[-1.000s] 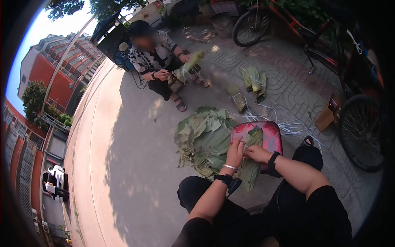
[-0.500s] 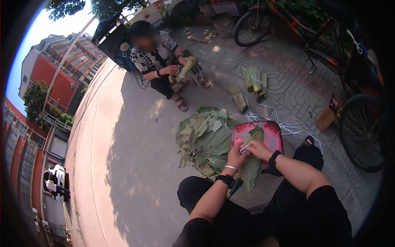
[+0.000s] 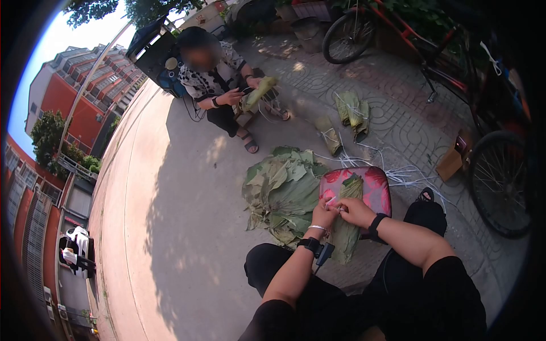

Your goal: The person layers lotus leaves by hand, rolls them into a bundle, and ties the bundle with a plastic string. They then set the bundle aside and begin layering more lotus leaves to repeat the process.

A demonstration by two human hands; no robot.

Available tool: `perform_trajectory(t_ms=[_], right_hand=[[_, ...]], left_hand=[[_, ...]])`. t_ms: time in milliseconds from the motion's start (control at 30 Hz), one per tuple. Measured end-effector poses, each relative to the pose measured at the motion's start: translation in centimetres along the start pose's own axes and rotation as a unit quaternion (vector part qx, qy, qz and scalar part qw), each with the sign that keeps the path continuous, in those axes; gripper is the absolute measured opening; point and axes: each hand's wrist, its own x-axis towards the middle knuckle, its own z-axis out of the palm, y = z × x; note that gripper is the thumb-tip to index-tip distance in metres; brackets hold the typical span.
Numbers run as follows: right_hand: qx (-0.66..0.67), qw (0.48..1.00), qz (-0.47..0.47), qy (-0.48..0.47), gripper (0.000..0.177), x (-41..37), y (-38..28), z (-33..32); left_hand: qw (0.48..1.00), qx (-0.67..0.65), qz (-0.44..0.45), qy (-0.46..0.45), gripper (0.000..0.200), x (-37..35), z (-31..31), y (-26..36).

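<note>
Head view. Leaf bundle (image 3: 346,230): lies across red floral stool (image 3: 376,190), beside loose leaf pile (image 3: 281,190). Left hand (image 3: 323,217) and right hand (image 3: 357,211): fingers of both pinched on white strip (image 3: 332,201) over the bundle. Hands now closer together and lower than a half-second ago, so the tie is likely being tightened.

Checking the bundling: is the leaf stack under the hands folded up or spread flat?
Folded: the leaf stack lies as a narrow bundle across the red stool, with the left hand and right hand on it.
</note>
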Motion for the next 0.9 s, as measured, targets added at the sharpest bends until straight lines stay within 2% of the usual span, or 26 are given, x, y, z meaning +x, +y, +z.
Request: perform_trajectory(t_ms=[100, 200, 300, 400, 500, 600, 700, 800, 900], right_hand=[[-0.041, 0.995, -0.060, 0.067, 0.018, -0.2, 0.3, 0.4], [-0.060, 0.995, -0.059, 0.060, 0.014, -0.2, 0.6, 0.5], [-0.090, 0.989, -0.098, 0.060, 0.018, 0.0, 1.2, 0.5], [-0.115, 0.992, -0.026, 0.042, 0.022, 0.1, 1.3, 0.7], [0.051, 0.995, 0.080, -0.008, 0.029, 0.1, 1.6, 0.9], [0.186, 0.959, 0.192, -0.091, 0.032, 1.4, 3.2, 0.6], [0.243, 0.946, 0.194, -0.090, 0.035, 1.7, 4.0, 1.1], [0.158, 0.980, 0.094, -0.081, 0.028, 0.7, 3.7, 1.2], [0.057, 0.993, 0.101, -0.035, 0.018, 0.2, 1.5, 0.2]], left_hand=[[1.000, 0.000, 0.005, -0.012, 0.059, -0.3, 0.0, 0.4], [1.000, -0.011, 0.014, -0.014, 0.059, -0.5, -0.1, 0.0], [0.999, -0.036, 0.019, -0.011, 0.058, -0.5, 0.0, -0.2], [0.999, -0.029, 0.013, -0.013, 0.057, -0.9, -0.1, 0.5], [1.000, -0.024, 0.015, -0.013, 0.057, -0.9, -0.1, 0.6], [0.998, -0.049, 0.011, -0.025, 0.057, -0.7, 0.0, 0.4], [0.998, -0.061, 0.003, -0.028, 0.057, -1.0, 0.0, 0.9], [0.998, -0.059, -0.004, -0.034, 0.056, -1.2, 0.0, 1.5], [0.996, -0.081, 0.004, -0.041, 0.055, -0.5, 0.0, 0.1]])
